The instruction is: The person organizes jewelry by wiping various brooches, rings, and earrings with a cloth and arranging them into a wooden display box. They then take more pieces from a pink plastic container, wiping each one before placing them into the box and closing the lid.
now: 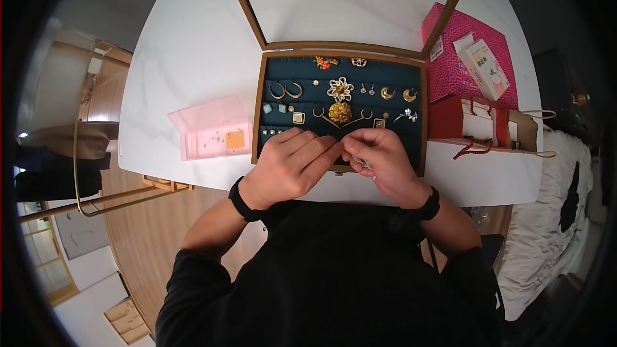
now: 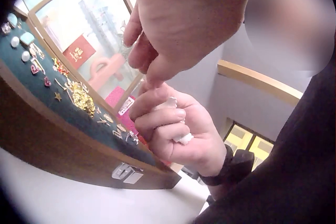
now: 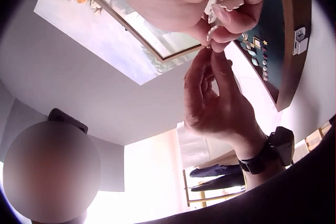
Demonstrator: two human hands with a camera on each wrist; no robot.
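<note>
Above the front of a wooden-framed jewelry box [image 1: 424, 122], the two hands meet at their fingertips. Thumb and forefinger of the left hand [image 1: 292, 166] [image 3: 223, 98] pinch a tiny shiny piece [image 3: 209, 47], too small to identify. The right hand [image 1: 389, 166] [image 2: 176, 127] has its fingers curled round a crumpled white piece [image 2: 184, 138] [image 3: 229, 4], its thumb and forefinger touching the same tiny piece. Beneath them, earrings and brooches lie in rows on dark teal lining, among them a flower brooch [image 1: 340, 89] and a yellow cluster brooch [image 1: 340, 112].
The box's glass lid [image 1: 347, 45] stands raised behind. An opened pink case [image 1: 215, 144] with small pieces lies left. At the right are a patterned pink box [image 1: 443, 26], a small white carton [image 1: 485, 69] and a red-and-white paper bag [image 1: 472, 122].
</note>
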